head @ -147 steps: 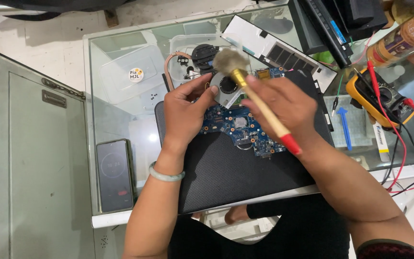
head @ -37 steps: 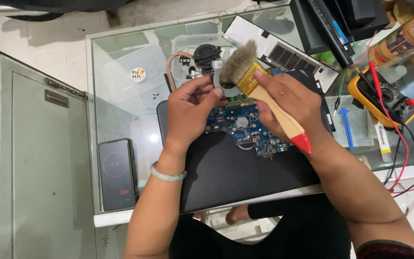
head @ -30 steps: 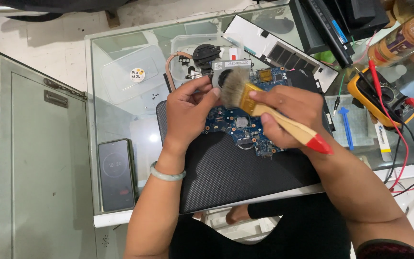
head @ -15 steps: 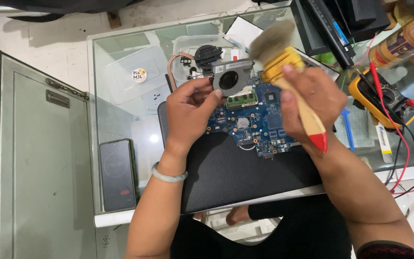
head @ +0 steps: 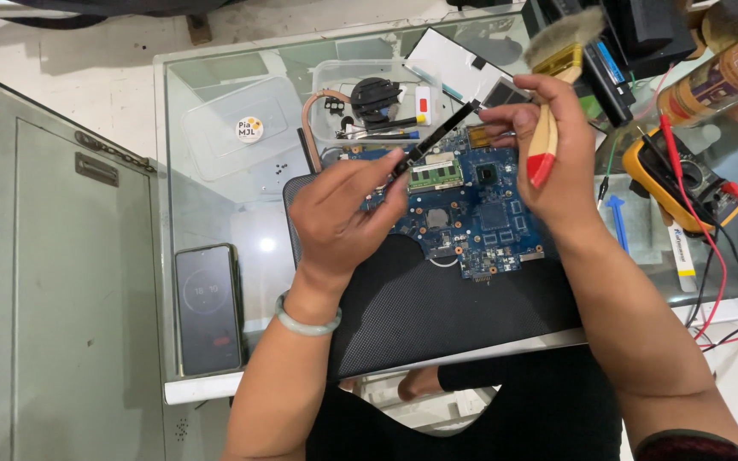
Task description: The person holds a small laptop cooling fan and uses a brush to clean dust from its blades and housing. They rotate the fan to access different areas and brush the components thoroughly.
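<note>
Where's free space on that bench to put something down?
Bare glass between clear lid, phone and black mat; the mat's near half is also free. Crowded right of the circuit board: multimeter, leads, blue pry tool.

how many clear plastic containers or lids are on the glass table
2. A clear tub sits at the far edge of the glass table, holding a black fan. Its stickered lid lies flat just left of it. Clutter at the far right may hide others.
</note>
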